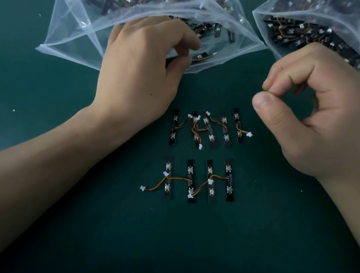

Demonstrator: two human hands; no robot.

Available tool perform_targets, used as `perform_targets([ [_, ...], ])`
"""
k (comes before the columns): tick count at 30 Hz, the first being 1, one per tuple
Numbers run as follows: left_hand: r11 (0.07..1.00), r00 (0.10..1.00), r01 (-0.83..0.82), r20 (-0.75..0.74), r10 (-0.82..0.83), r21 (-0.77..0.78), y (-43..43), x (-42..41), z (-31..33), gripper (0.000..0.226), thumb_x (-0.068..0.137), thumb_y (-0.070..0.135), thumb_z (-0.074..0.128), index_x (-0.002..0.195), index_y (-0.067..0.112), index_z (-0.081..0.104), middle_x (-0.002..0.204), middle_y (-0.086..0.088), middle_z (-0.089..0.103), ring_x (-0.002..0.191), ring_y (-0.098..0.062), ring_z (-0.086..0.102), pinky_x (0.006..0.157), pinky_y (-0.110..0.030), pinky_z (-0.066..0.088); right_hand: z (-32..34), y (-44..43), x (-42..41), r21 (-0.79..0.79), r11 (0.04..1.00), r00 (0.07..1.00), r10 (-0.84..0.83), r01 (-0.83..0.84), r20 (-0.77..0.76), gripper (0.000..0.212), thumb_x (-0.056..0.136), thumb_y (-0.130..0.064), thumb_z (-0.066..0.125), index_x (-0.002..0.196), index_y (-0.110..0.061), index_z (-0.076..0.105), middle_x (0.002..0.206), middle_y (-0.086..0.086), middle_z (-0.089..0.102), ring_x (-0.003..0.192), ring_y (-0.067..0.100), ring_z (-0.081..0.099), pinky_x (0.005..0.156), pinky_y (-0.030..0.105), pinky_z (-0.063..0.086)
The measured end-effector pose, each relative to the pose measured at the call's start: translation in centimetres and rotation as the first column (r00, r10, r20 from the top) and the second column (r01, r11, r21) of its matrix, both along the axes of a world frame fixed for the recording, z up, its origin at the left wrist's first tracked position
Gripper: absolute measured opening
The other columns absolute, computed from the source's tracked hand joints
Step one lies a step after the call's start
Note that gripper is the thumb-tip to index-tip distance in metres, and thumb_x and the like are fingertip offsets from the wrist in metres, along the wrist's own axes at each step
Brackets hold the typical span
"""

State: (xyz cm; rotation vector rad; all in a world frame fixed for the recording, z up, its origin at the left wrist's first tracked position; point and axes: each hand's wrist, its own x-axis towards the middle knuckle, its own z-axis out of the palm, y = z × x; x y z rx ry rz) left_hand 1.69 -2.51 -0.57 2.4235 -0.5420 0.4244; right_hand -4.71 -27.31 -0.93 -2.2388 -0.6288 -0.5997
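Several small black circuit strips with orange-yellow wires and white plugs lie in two rows on the green mat, an upper row [209,128] and a lower row [199,179]. My left hand [141,67] reaches into the mouth of a clear plastic bag [71,28] full of such strips; its fingers curl round the dark end of one strip [201,56] at the bag's opening. My right hand [320,118] hovers above the mat to the right of the rows, fingers curled, thumb near the forefinger, with nothing seen between them.
A second clear bag [336,26] of the same strips lies at the back right, behind my right hand. The green mat [187,245] carries a few tiny white specks, such as one at the left [13,110].
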Motion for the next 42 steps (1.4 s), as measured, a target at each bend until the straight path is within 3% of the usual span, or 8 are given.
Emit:
perform_targets([
  [4,0.999,0.997,0.034,0.064,-0.031,-0.038,-0.2,-0.2,0.3,0.012,0.096,0.021,0.072,0.104,0.024,0.080,0.099,0.020,0.063,0.097,-0.008,0.059,0.097,-0.049,0.051,0.0,0.0,0.1,0.005,1.000,1.000,-0.008,0.008,-0.010,0.014,0.097,-0.009,0.067,0.086,-0.001,0.062,0.087,0.014,0.063,0.082,0.028,0.058,0.083,0.026,0.041],
  [9,0.997,0.996,0.034,0.086,-0.027,-0.073,-0.6,-0.4,0.5,0.014,0.095,0.006,0.066,0.106,0.009,0.073,0.100,0.014,0.061,0.090,-0.003,0.053,0.083,-0.011,0.040,0.0,-0.1,0.1,0.006,1.000,0.999,-0.021,0.022,-0.024,0.014,0.097,-0.008,0.068,0.087,0.000,0.063,0.088,0.014,0.064,0.084,0.026,0.058,0.084,0.024,0.041],
  [15,0.972,0.998,-0.061,0.005,0.061,0.226,-0.4,-0.7,0.3,0.029,0.100,0.023,0.060,0.128,0.023,0.067,0.126,0.004,0.066,0.125,-0.028,0.055,0.108,-0.039,0.031,-0.1,0.0,0.1,-0.004,1.000,0.999,-0.031,0.031,-0.042,0.014,0.097,-0.008,0.069,0.087,0.000,0.064,0.087,0.015,0.065,0.085,0.028,0.060,0.084,0.023,0.041],
  [26,0.968,0.993,-0.072,-0.077,0.093,0.241,-0.5,-0.7,0.5,0.009,0.100,0.022,0.058,0.107,0.021,0.064,0.112,0.004,0.064,0.114,-0.028,0.056,0.102,-0.038,0.033,-0.2,-0.1,0.1,-0.005,1.000,0.997,-0.029,0.029,-0.066,0.014,0.097,-0.010,0.069,0.087,-0.001,0.064,0.088,0.015,0.065,0.086,0.028,0.061,0.085,0.023,0.041],
  [33,0.997,0.999,-0.031,-0.035,0.033,0.067,-0.6,-0.6,0.3,0.016,0.104,0.013,0.045,0.115,0.006,0.056,0.097,0.005,0.056,0.093,-0.027,0.052,0.084,-0.036,0.035,-0.1,-0.1,0.1,-0.011,0.999,0.998,-0.031,0.030,-0.056,0.013,0.097,-0.009,0.068,0.087,-0.001,0.064,0.088,0.015,0.065,0.086,0.027,0.060,0.085,0.022,0.040],
  [37,0.988,0.994,0.109,0.001,-0.110,-0.109,-0.7,-0.8,0.3,0.014,0.102,0.006,0.056,0.112,0.000,0.062,0.093,0.009,0.057,0.080,-0.007,0.049,0.072,-0.019,0.038,0.0,0.0,0.0,-0.013,0.999,0.996,-0.050,0.050,-0.071,0.013,0.097,-0.009,0.069,0.088,-0.001,0.064,0.088,0.014,0.065,0.086,0.027,0.060,0.084,0.022,0.041],
  [39,0.965,0.983,0.184,0.019,-0.184,-0.186,-0.8,-1.0,0.3,0.015,0.101,0.003,0.059,0.113,0.003,0.068,0.094,0.011,0.065,0.078,0.002,0.053,0.073,-0.010,0.037,0.2,0.1,-0.2,-0.020,0.998,0.994,-0.068,0.066,-0.082,0.012,0.098,-0.011,0.069,0.092,-0.001,0.066,0.088,0.010,0.066,0.086,0.025,0.062,0.084,0.020,0.041],
  [42,0.912,0.939,0.339,0.026,-0.343,-0.230,-0.9,-1.2,0.4,0.024,0.101,0.001,0.060,0.120,0.008,0.072,0.107,0.005,0.074,0.090,0.001,0.061,0.080,-0.015,0.042,0.5,0.3,-0.4,-0.053,0.995,0.992,-0.093,0.089,-0.085,0.013,0.099,-0.016,0.072,0.104,-0.004,0.071,0.094,0.002,0.069,0.088,0.022,0.065,0.087,0.017,0.041],
])
